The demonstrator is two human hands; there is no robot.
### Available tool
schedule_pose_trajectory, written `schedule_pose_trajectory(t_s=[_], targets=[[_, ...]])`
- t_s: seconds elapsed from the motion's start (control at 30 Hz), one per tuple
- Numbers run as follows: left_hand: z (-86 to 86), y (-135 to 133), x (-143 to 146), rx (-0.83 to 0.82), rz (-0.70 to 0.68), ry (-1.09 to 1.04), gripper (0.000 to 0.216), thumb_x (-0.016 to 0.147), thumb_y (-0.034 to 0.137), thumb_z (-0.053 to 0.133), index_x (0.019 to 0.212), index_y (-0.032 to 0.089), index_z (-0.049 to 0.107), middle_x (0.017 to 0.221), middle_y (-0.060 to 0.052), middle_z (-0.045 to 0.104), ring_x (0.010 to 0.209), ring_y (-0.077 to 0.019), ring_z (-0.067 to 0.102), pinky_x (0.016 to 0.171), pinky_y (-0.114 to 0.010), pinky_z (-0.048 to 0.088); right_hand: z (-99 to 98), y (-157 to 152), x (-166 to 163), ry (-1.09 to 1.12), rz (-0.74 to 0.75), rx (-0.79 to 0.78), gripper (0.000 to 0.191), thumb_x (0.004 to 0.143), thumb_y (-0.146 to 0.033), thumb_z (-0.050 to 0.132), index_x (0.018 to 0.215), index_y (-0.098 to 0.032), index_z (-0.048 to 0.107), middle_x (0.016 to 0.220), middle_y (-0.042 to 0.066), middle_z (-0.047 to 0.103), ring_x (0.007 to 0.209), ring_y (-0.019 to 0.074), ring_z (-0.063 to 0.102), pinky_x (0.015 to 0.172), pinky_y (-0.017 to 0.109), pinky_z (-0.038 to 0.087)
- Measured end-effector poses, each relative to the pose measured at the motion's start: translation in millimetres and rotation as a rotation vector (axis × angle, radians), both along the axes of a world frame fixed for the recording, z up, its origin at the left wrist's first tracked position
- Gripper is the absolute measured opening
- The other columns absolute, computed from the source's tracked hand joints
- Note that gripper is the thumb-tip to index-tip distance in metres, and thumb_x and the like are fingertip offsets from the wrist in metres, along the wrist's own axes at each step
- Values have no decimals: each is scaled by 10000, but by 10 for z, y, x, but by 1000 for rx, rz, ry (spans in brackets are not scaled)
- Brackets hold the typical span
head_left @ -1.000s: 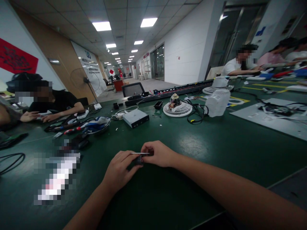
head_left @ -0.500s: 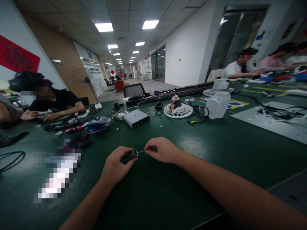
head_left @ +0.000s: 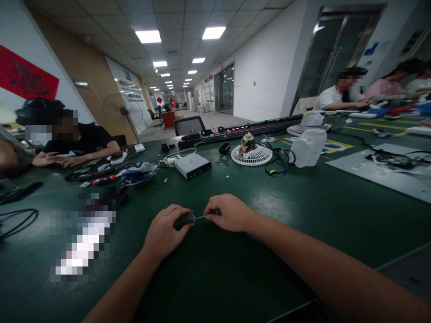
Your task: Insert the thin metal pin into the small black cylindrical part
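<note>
Head view looks down on a long green table (head_left: 303, 215), with a white fan housing (head_left: 308, 147), a white fan grille (head_left: 252, 155) and a grey drive box (head_left: 192, 165) lying well beyond the hands. Near the table's front edge, the left hand (head_left: 164, 233) is curled around a small black handle (head_left: 185, 219). Just beside it, the right hand (head_left: 229, 214) pinches a thin metal shaft (head_left: 201, 217) that bridges the gap between the two hands and meets the handle's end.
</note>
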State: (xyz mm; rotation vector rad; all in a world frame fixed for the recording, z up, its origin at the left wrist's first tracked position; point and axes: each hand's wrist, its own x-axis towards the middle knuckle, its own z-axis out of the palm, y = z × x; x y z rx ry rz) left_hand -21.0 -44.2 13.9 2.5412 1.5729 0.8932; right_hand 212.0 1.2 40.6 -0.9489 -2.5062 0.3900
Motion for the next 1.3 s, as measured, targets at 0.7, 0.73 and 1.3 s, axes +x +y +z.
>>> schedule_pose_trajectory(t_s=[0.7, 0.73, 1.3], targets=[[51, -33, 73, -20, 102, 25, 242, 818, 320, 631, 1045, 236, 642, 991, -32, 676, 885, -218, 650, 776, -351, 525, -10, -33, -60, -121, -137, -102, 172, 880, -300, 541, 932, -214, 680, 823, 21, 704, 705, 149, 622, 602, 258, 391], [54, -33, 73, -20, 126, 22, 237, 818, 330, 630, 1035, 237, 646, 987, -30, 679, 879, -219, 653, 774, -350, 525, -12, -33, -64, -135, -192, -96, 182, 895, -314, 523, 944, -209, 663, 825, 28, 699, 700, 154, 620, 594, 263, 385], [1, 29, 20, -78, 239, 53, 318, 814, 338, 638, 1091, 182, 639, 1001, -75, 667, 872, -256, 652, 729, -382, 529, -205, -11, -234, 38, -161, -150, 166, 794, -340, 708, 938, -266, 746, 916, 31, 643, 806, 169, 596, 661, 274, 419]])
